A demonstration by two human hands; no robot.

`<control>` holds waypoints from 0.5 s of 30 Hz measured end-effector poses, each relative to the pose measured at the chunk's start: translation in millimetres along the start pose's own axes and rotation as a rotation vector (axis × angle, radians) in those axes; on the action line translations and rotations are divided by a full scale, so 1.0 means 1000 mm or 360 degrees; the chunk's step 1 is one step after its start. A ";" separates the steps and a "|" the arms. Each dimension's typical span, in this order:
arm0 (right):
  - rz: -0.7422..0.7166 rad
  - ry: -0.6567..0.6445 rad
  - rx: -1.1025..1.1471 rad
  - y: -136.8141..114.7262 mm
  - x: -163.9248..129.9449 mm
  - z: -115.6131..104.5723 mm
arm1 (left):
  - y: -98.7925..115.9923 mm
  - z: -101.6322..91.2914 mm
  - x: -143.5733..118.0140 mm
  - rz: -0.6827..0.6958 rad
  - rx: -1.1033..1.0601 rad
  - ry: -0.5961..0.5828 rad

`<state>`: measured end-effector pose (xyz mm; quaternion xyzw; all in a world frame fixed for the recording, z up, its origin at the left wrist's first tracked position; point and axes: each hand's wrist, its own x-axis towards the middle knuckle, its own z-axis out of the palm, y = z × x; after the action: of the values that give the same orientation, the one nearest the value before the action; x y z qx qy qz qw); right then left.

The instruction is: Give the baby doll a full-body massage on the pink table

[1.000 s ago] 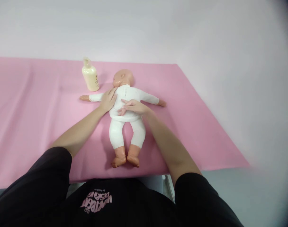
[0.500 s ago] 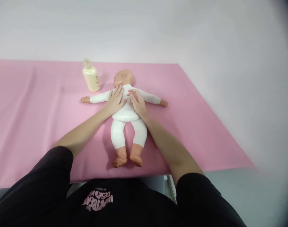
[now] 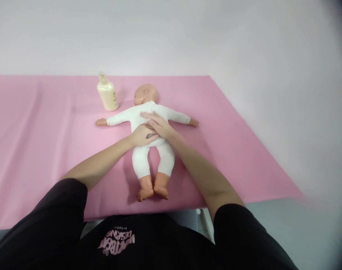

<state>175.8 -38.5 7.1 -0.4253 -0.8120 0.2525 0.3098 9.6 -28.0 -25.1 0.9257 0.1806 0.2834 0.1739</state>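
Observation:
A baby doll (image 3: 143, 161) in a white suit lies face down, its head turned to the left and its arms spread wide. My left hand (image 3: 144, 135) rests on the doll's lower back, its fingers partly covered by the other hand. Over it crosses my right hand (image 3: 159, 124), fingers stretched out towards the upper left across the doll's back. Neither hand grasps anything that I can see. Left of the doll's head stands a cream pump bottle (image 3: 107, 95).
A pink cloth (image 3: 221, 150) covers the table under the doll, with a few soft creases at the left. Behind the table is a pale wall (image 3: 159, 37). The table's front edge lies close to my black shirt (image 3: 148, 243).
My left hand has slid down from the doll's upper back to its lower back. My right hand has moved slightly down and left, now crossing over the left one.

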 end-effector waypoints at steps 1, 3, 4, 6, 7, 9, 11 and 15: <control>-0.0087 -0.0140 0.0059 -0.005 -0.001 -0.001 | -0.004 0.001 -0.003 0.0044 -0.0025 0.0027; -0.0177 -0.0321 0.0171 -0.013 -0.003 -0.003 | -0.009 0.004 -0.007 0.0141 -0.0053 0.0081; -0.0189 -0.0360 0.0218 -0.014 -0.004 -0.003 | -0.009 0.005 -0.008 0.0186 -0.0072 0.0116; -0.0190 -0.0369 0.0273 -0.012 -0.003 -0.002 | -0.009 0.008 -0.009 0.0208 -0.0127 0.0202; -0.0188 -0.0355 0.0263 -0.009 -0.002 -0.001 | -0.008 0.008 -0.009 0.0175 -0.0159 0.0248; -0.0175 -0.0302 0.0164 0.001 0.000 0.002 | -0.006 0.009 -0.008 0.0041 -0.0232 0.0320; -0.0132 -0.0227 0.0006 0.012 0.002 0.003 | -0.006 0.009 -0.007 -0.0077 -0.0321 0.0371; 0.0040 -0.0102 -0.0305 0.030 0.003 0.003 | -0.010 0.006 -0.002 -0.0158 -0.0387 0.0506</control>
<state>188.2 -21.4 -14.0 -0.4549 -0.8366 0.1910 0.2383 9.5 -21.8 -35.3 0.8314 0.2156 0.4366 0.2675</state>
